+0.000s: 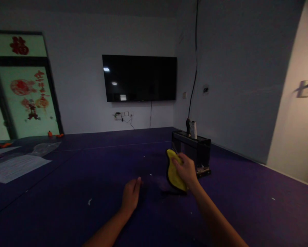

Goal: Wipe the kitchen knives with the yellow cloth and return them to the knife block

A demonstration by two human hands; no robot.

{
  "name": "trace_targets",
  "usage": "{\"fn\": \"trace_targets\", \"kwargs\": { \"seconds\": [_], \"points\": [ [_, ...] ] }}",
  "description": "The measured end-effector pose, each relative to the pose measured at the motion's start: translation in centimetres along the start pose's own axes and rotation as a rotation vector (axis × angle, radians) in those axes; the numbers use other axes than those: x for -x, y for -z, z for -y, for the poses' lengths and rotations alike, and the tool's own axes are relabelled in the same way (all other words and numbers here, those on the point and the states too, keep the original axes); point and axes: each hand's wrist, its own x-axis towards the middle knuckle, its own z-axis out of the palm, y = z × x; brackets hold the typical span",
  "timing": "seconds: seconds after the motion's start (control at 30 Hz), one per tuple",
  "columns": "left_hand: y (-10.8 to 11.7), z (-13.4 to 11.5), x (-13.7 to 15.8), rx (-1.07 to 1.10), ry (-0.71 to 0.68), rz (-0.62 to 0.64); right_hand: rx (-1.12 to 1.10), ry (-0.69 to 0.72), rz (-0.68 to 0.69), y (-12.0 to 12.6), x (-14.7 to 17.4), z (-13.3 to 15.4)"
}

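Note:
My right hand (186, 169) pinches a yellow cloth (175, 175) with a dark edge. The cloth hangs upright from the fingers, its lower edge close to the purple surface (113, 154). Just behind this hand stands a black box-shaped frame (191, 147) with dark panels. On its top sit a white cylinder-like piece (193, 129) and a dark piece (188, 126). Left of the cloth, my left hand (130, 196) is low over the surface, its fingers curled in and its thumb pointing forward. Nothing shows in it, though the fingertips are partly hidden.
White paper sheets (17, 167) and clear plastic (46, 148) lie at the left. Small orange objects (50, 133) stand near the glass door (27, 96). A television (141, 79) hangs on the far wall. A black cable (196, 61) runs down behind the box. White scraps (89, 202) dot the surface.

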Motion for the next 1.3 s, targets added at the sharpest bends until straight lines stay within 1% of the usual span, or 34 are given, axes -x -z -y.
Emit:
{"fn": "trace_targets", "kwargs": {
  "seconds": [0.1,0.13,0.17,0.2,0.23,0.3,0.37,0.47,0.53,0.57,0.6,0.63,0.67,0.7,0.73,0.77,0.8,0.83,0.93,1.03,1.1,1.17,1.3],
  "points": [
    [0.0,0.6,-0.3,0.032,0.059,-0.025,0.089,-0.171,-0.396,3.0,-0.9,-0.3],
    [0.0,0.8,-0.4,0.040,0.075,-0.031,0.145,-0.238,-0.602,3.9,-1.1,-0.5],
    [0.0,0.9,-0.4,0.048,0.087,-0.032,0.204,-0.289,-0.741,4.7,-1.2,-0.7],
    [0.0,0.9,-0.5,0.055,0.095,-0.030,0.256,-0.341,-0.830,5.4,-1.3,-1.1],
    [-0.1,0.9,-0.5,0.061,0.100,-0.024,0.301,-0.396,-0.881,5.9,-1.4,-1.7],
    [-0.2,0.9,-0.5,0.068,0.104,-0.010,0.359,-0.509,-0.888,6.4,-1.3,-3.5],
    [-0.3,0.8,-0.5,0.068,0.105,0.000,0.372,-0.601,-0.841,6.2,-1.0,-5.8],
    [-0.4,0.8,-0.5,0.060,0.105,0.012,0.372,-0.667,-0.813,5.2,-0.3,-8.5],
    [-0.4,0.9,-0.5,0.050,0.102,0.020,0.377,-0.653,-0.823,4.3,0.0,-8.9],
    [-0.4,0.9,-0.5,0.042,0.099,0.024,0.383,-0.617,-0.832,3.8,0.0,-8.6],
    [-0.4,0.9,-0.5,0.033,0.094,0.027,0.389,-0.554,-0.830,3.4,0.0,-8.0],
    [-0.3,0.9,-0.5,0.023,0.087,0.032,0.393,-0.461,-0.822,2.8,-0.1,-7.2],
    [-0.3,0.9,-0.4,0.012,0.078,0.036,0.385,-0.275,-0.796,2.2,-0.1,-6.2],
    [-0.3,0.8,-0.4,0.000,0.068,0.040,0.360,-0.064,-0.727,1.5,0.1,-5.1],
    [-0.3,0.7,-0.4,-0.014,0.056,0.042,0.331,0.119,-0.623,0.7,0.4,-4.0],
    [-0.3,0.6,-0.3,-0.029,0.043,0.043,0.311,0.281,-0.456,-0.3,0.8,-3.0],
    [-0.3,0.5,-0.3,-0.046,0.032,0.038,0.302,0.425,-0.222,-1.4,1.5,-2.0],
    [-0.3,0.4,-0.3,-0.064,0.022,0.028,0.292,0.505,-0.075,-2.6,2.2,-1.1],
    [-0.3,0.4,-0.3,-0.123,0.007,-0.029,0.284,0.634,0.162,-6.2,4.7,0.9],
    [-0.5,0.7,-0.4,-0.153,0.015,-0.069,0.288,0.718,0.328,-8.5,6.3,2.0],
    [-0.5,0.9,-0.4,-0.150,0.028,-0.071,0.301,0.732,0.403,-9.1,6.5,2.3],
    [-0.5,1.0,-0.4,-0.137,0.038,-0.074,0.324,0.710,0.444,-9.1,6.3,2.1],
    [-0.3,0.8,-0.3,-0.108,0.016,-0.117,0.389,0.596,0.451,-8.5,5.8,1.0]
  ]
}}
